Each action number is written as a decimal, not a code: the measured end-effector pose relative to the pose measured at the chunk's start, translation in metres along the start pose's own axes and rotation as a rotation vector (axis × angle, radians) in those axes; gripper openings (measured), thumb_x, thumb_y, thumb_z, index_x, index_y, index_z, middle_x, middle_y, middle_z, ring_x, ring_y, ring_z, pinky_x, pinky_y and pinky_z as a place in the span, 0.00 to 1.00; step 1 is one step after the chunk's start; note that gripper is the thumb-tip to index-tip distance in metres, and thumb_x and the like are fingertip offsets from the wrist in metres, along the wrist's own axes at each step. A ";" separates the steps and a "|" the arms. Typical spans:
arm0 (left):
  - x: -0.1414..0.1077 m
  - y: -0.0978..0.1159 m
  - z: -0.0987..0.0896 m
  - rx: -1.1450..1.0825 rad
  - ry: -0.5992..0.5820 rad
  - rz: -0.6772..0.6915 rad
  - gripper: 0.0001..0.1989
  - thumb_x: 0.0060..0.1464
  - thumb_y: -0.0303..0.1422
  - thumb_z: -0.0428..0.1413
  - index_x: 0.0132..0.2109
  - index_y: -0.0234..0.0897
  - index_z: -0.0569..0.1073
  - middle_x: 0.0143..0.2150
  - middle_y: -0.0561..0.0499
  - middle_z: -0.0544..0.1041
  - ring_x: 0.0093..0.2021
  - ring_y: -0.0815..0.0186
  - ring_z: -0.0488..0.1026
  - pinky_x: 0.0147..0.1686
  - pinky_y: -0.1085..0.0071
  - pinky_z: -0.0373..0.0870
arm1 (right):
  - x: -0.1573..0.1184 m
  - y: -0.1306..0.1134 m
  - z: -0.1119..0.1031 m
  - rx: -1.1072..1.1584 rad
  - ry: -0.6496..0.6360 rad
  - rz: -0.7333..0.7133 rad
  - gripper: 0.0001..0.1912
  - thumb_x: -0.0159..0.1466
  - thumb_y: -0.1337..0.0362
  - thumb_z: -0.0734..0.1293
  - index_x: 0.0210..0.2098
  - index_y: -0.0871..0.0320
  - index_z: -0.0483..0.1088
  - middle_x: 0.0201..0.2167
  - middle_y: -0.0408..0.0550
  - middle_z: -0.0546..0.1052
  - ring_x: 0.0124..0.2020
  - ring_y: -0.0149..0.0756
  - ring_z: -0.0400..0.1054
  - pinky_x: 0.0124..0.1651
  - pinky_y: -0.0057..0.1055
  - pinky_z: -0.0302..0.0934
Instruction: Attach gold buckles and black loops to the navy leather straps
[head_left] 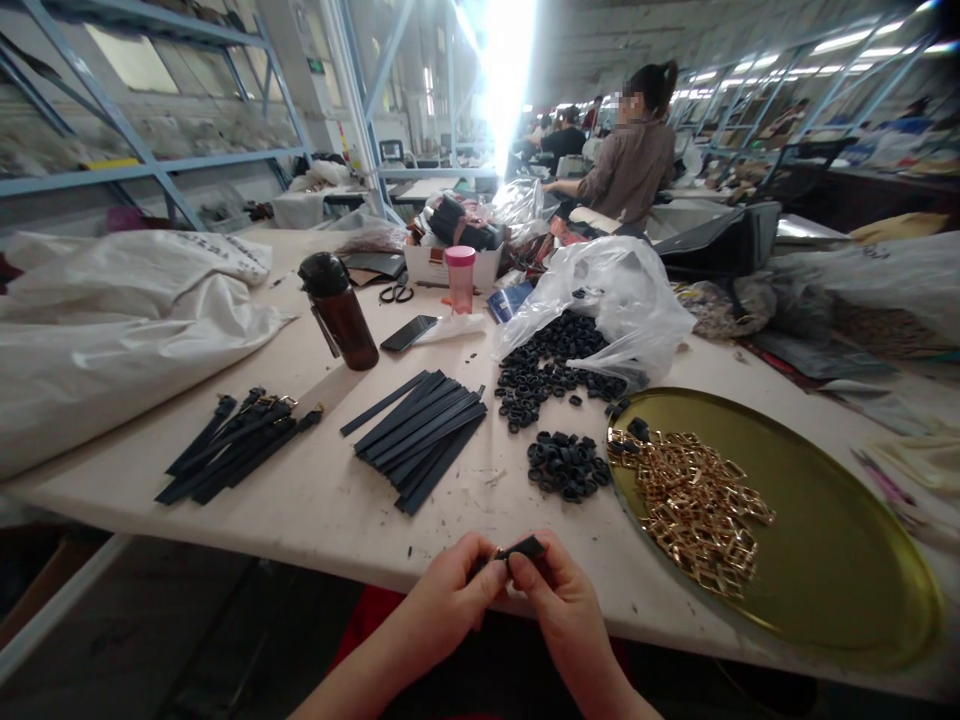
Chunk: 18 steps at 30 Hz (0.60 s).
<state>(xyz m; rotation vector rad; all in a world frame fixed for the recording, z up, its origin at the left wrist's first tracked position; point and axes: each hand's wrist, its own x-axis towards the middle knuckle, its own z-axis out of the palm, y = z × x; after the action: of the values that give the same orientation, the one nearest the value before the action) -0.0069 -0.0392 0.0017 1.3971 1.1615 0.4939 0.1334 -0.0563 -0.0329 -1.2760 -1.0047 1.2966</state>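
Observation:
At the table's front edge, my left hand (461, 578) and my right hand (553, 580) pinch a dark strap (525, 548) between them, with a small gold bit showing by the left fingers. Beyond them lies a pile of flat dark straps (424, 430). Straps with gold buckles (236, 445) are bunched at the left. Small black loops form a near heap (568, 466) and a larger heap (559, 350) spilling from a clear plastic bag (630, 290). Gold buckles (697, 510) are piled on an oval gold tray (840, 540) at the right.
A dark bottle (339, 310), a phone (409, 333), scissors (396, 291) and a pink cup (460, 280) stand or lie farther back on the table (315, 540). White sacking (135, 340) covers the left side. A person (634, 160) is beyond the table.

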 end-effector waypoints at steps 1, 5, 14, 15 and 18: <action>0.001 -0.002 0.000 -0.040 -0.006 -0.026 0.12 0.55 0.39 0.46 0.33 0.34 0.65 0.23 0.57 0.65 0.20 0.74 0.59 0.22 0.77 0.56 | 0.000 0.000 0.000 -0.013 -0.013 0.007 0.14 0.54 0.54 0.67 0.24 0.58 0.66 0.21 0.41 0.67 0.26 0.32 0.61 0.30 0.27 0.57; 0.002 -0.002 0.003 -0.168 -0.033 -0.071 0.13 0.53 0.41 0.47 0.31 0.34 0.62 0.25 0.55 0.68 0.19 0.76 0.58 0.20 0.78 0.54 | 0.001 -0.004 0.003 0.096 -0.084 0.170 0.17 0.56 0.50 0.64 0.26 0.59 0.65 0.19 0.40 0.67 0.22 0.30 0.61 0.29 0.28 0.57; 0.000 -0.007 0.010 -0.216 0.049 -0.065 0.14 0.52 0.41 0.48 0.31 0.33 0.64 0.24 0.55 0.68 0.17 0.76 0.58 0.18 0.78 0.54 | 0.001 -0.003 0.000 -0.012 -0.010 0.090 0.19 0.54 0.48 0.64 0.24 0.60 0.65 0.18 0.41 0.68 0.23 0.31 0.62 0.28 0.28 0.57; -0.001 -0.008 0.011 -0.212 0.055 -0.060 0.14 0.53 0.42 0.47 0.31 0.33 0.64 0.24 0.55 0.69 0.17 0.76 0.58 0.18 0.78 0.53 | 0.001 -0.003 -0.001 0.026 -0.039 0.123 0.18 0.55 0.49 0.64 0.25 0.60 0.65 0.19 0.41 0.68 0.23 0.31 0.63 0.29 0.28 0.58; -0.002 -0.010 0.011 -0.204 0.063 -0.069 0.14 0.52 0.42 0.47 0.30 0.34 0.63 0.23 0.55 0.68 0.17 0.76 0.57 0.18 0.78 0.53 | 0.001 -0.006 -0.002 0.226 -0.182 0.259 0.15 0.56 0.52 0.64 0.29 0.60 0.65 0.23 0.42 0.70 0.23 0.30 0.64 0.32 0.30 0.60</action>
<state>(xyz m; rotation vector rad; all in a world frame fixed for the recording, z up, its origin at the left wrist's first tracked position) -0.0017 -0.0484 -0.0092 1.1698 1.1708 0.5938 0.1357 -0.0550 -0.0276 -1.1553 -0.8060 1.6997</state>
